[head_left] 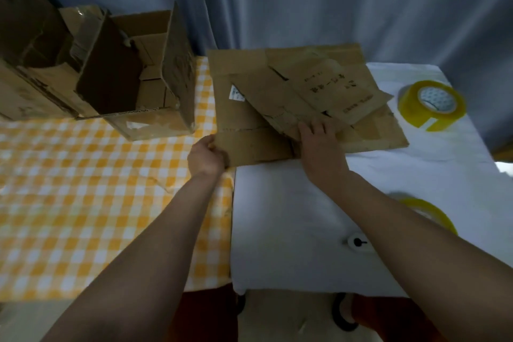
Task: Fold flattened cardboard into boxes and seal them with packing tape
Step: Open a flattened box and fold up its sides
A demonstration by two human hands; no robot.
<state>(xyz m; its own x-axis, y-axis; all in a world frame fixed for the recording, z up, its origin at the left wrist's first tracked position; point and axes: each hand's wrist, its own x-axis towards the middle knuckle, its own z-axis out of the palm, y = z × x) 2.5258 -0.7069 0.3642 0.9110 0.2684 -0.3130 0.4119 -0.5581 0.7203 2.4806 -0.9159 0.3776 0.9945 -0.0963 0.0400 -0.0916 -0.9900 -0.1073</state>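
Note:
A stack of flattened brown cardboard sheets (291, 97) lies at the back, across the seam of two tables. My left hand (206, 155) grips the near left corner of the lowest sheet (249, 144). My right hand (319, 144) rests on the near edge of the sheets lying on top, its fingers spread over a printed sheet (333, 91). A roll of yellow packing tape (431, 104) stands on the white table to the right of the stack. A second yellow tape roll (427, 212) shows partly behind my right forearm.
Open, folded cardboard boxes (133, 72) stand at the back left on the yellow checked tablecloth (83, 189). The white table (291, 230) carries a small round black-and-white object (357, 242). A blue curtain (305, 0) hangs behind both tables.

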